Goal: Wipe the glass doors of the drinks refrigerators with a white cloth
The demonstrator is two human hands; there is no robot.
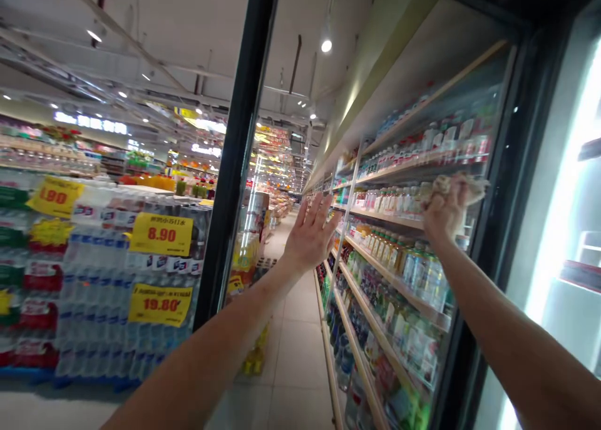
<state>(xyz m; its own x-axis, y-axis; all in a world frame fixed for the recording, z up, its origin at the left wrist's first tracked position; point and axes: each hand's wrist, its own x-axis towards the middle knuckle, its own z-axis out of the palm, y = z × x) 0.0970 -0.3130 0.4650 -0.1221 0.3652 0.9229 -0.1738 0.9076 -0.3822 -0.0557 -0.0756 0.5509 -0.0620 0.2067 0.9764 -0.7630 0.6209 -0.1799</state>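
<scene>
A glass door (300, 355) in a black frame stands in front of me, swung out from a lit cooler on the right. Near the middle of the pane my left hand (312, 233) is raised with its palm toward the glass and its fingers stretched and spread; nothing is in it. My right hand (444, 211) grips a crumpled beige cloth (472, 189) up against the glass, close to the frame's right side. The cloth bunches out on both sides of my fingers, slightly blurred.
Beyond the glass, shelves of bottled drinks (389, 255) run along the right of a tiled aisle (300, 336). Stacked packs of bottled water (101, 292) with yellow price signs (161, 234) stand left of the door's black frame (239, 123). A bright light strip (558, 230) lines the cooler.
</scene>
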